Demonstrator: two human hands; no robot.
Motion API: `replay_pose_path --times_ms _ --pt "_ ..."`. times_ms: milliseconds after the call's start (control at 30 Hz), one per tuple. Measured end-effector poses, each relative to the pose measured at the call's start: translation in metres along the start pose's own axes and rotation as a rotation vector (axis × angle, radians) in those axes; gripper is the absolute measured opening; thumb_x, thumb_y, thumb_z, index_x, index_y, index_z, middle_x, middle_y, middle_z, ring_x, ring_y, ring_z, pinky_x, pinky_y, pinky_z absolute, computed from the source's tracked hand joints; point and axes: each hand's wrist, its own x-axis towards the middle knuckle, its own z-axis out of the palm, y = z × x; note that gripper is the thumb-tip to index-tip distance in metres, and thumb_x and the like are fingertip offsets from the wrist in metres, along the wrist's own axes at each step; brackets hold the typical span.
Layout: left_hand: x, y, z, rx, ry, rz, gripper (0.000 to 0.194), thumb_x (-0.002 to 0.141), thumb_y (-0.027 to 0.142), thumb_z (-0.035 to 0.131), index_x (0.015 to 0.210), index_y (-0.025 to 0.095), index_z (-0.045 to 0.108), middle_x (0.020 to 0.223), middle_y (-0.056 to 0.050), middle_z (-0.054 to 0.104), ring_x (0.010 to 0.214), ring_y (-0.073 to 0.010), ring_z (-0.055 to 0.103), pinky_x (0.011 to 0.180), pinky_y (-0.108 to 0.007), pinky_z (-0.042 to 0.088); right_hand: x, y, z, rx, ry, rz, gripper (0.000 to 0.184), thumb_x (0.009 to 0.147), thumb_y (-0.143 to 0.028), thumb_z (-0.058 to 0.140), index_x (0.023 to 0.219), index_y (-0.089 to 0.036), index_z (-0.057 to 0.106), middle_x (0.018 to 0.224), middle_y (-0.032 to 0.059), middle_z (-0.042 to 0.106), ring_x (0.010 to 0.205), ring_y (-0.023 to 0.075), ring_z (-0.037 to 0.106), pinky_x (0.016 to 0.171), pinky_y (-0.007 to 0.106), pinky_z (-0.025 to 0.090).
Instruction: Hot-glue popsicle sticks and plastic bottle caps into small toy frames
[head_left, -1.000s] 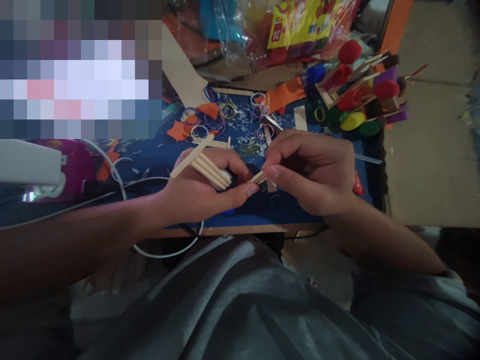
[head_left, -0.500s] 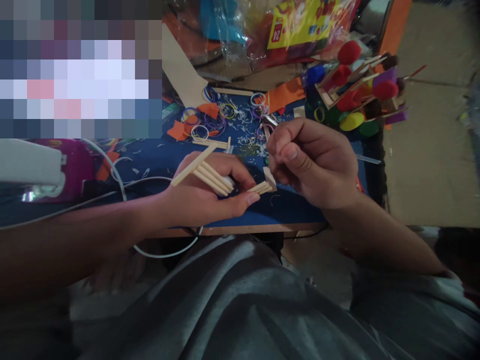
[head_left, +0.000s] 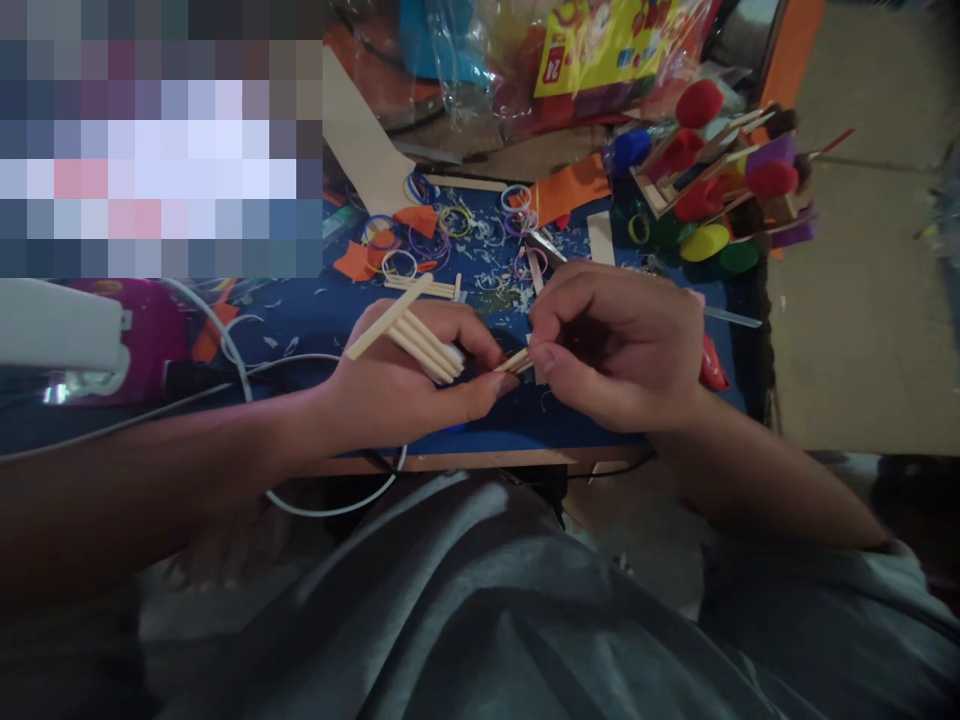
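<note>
My left hand is closed around a small structure of pale wooden craft sticks. One stick lies crosswise over several parallel ones above the palm. More stick ends poke out between its thumb and forefinger. My right hand pinches at the tips of those ends, its thumb and forefinger pressed together there. Something white shows beside the sticks inside my left hand, too small to name. Behind the hands, a flat piece of joined craft sticks lies on the blue tabletop.
Rubber bands, orange scraps and white shavings litter the table. A stick construction with colourful round pieces stands at the right. At the back is a plastic bag with a yellow label. A white cable runs along the left.
My right hand lifted off the stick ends half a second ago, showing them, and has come back down to pinch them. My left hand keeps its hold with only a slight shift.
</note>
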Motion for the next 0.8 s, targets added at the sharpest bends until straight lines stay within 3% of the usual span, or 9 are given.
replay_pose_path --times_ms 133,400,567,800 --pt "0.001 0.002 0.0 0.001 -0.011 0.02 0.016 0.099 0.035 0.084 0.087 0.026 0.077 0.086 0.0 0.087 0.072 -0.0151 0.076 0.07 -0.03 0.056 0.001 -0.001 0.0 0.003 -0.035 -0.007 0.013 0.105 -0.022 0.075 0.094 -0.022 0.069 0.083 -0.0005 0.07 0.071 0.013 0.062 0.064 0.029 0.05" --pt "0.005 0.006 -0.003 -0.036 -0.065 0.035 0.015 0.097 0.03 0.082 0.085 0.025 0.073 0.082 0.001 0.084 0.069 -0.0144 0.072 0.066 -0.03 0.053 -0.003 0.0 0.005 0.287 -0.137 0.175 0.028 0.117 -0.041 0.072 0.096 -0.024 0.062 0.088 -0.0004 0.063 0.073 0.0148 0.053 0.07 0.033 0.049" --pt "0.009 0.005 -0.004 -0.163 -0.122 -0.022 0.016 0.092 0.029 0.086 0.085 0.025 0.072 0.08 0.0 0.083 0.067 -0.0165 0.07 0.064 -0.03 0.057 -0.004 0.001 0.007 0.36 -0.154 0.2 0.033 0.117 -0.048 0.072 0.097 -0.024 0.061 0.088 0.0 0.061 0.073 0.0154 0.049 0.07 0.034 0.049" --pt "0.011 0.006 -0.004 -0.261 -0.184 -0.134 0.02 0.088 0.034 0.09 0.081 0.024 0.073 0.073 0.0 0.077 0.063 -0.0152 0.066 0.059 -0.028 0.055 -0.006 0.001 0.013 0.395 -0.094 0.202 0.029 0.116 -0.044 0.073 0.098 -0.024 0.063 0.088 0.0004 0.059 0.075 0.0157 0.051 0.068 0.033 0.049"
